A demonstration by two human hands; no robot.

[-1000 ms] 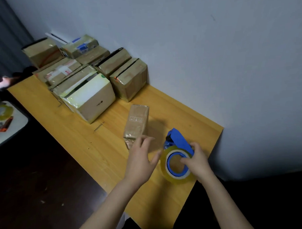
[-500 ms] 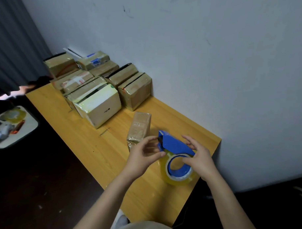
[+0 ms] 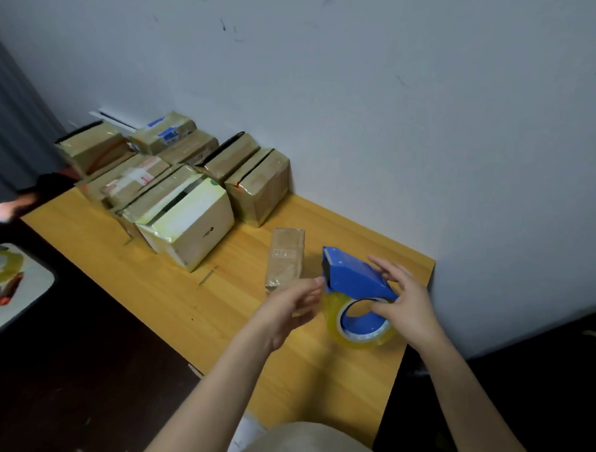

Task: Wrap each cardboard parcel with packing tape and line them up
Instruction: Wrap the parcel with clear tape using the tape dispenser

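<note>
The right hand (image 3: 405,303) grips the blue dispenser (image 3: 354,274), thumb in the core of the roll (image 3: 361,338), fingers spread over the guard. The left hand (image 3: 289,309) is half-curled at the blade end, fingertips touching it; I cannot tell whether it pinches the tape end. The parcel (image 3: 286,256) lies flat on the bench (image 3: 191,297) just beyond the left hand, apart from the taped boxes (image 3: 188,219) by the wall. Best to draw the tape out level, keep fingers off the teeth, and stick the end down firmly before wrapping.
</note>
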